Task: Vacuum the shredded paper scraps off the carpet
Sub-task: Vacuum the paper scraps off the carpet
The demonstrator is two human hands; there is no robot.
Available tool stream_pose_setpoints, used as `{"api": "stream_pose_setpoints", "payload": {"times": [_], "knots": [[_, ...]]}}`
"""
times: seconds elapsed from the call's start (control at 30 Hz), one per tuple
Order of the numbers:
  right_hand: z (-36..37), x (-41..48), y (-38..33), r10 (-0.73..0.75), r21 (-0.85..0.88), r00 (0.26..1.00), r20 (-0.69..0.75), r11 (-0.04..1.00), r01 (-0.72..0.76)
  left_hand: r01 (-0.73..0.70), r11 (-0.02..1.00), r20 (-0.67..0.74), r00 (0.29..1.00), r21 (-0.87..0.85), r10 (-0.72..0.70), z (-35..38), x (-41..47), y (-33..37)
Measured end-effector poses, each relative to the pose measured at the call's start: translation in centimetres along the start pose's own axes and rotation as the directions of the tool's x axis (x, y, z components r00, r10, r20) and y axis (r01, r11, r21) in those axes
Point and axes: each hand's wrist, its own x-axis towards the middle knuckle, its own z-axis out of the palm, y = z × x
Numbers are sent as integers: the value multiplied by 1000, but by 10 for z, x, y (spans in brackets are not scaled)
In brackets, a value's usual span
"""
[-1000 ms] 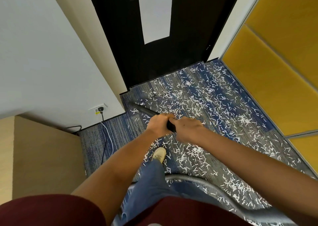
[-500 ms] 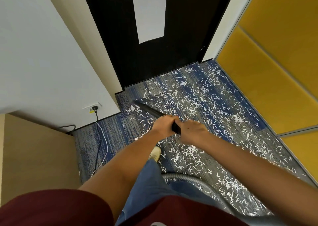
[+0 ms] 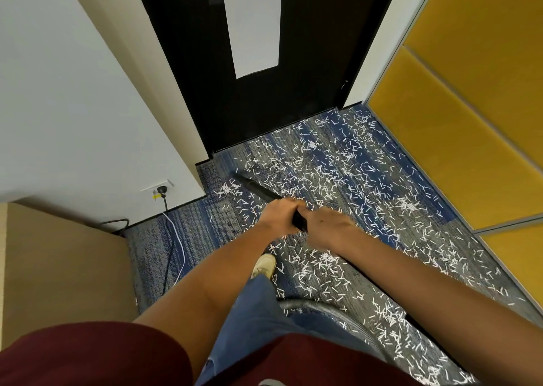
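Observation:
White shredded paper scraps (image 3: 332, 168) lie thickly over the blue and grey carpet (image 3: 191, 229) from the door to the right wall. A black vacuum wand (image 3: 255, 188) slants down to the carpet, its nozzle tip near the left wall corner beside a small heap of scraps. My left hand (image 3: 277, 215) grips the wand from the left and my right hand (image 3: 329, 228) grips it just behind. A grey ribbed hose (image 3: 320, 307) curves across the carpet below my arms.
A black door (image 3: 308, 62) closes off the far side. A white wall (image 3: 73, 106) stands left, with a socket and plug (image 3: 161, 190) and cables (image 3: 173, 238) running down the carpet. Yellow panels (image 3: 455, 106) line the right. A tan cabinet (image 3: 58, 268) is at lower left. My shoe (image 3: 264, 265) stands on the carpet.
The wand's tip has drawn slightly away from the door threshold and sits closer to the left wall corner. Both hands keep their grip on the wand.

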Motion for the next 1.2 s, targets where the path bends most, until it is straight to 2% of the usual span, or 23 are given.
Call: {"api": "stream_pose_setpoints", "payload": {"times": [0.33,0.63,0.97,1.2], "knots": [[14,-14,6,-22,-52,1000,1,998,22,2,1000,-16,1000,8,-2,14,-16,10],[51,-38,27,29,-34,1000,-13,999,-29,-3,1000,17,1000,-1,3,40,-30,51],[83,-70,29,-50,-46,999,-16,998,49,42,999,6,999,-22,-42,65,-75,60],[92,-80,34,-54,-31,998,-23,998,53,37,999,-16,999,-25,-37,77,-84,64]]}}
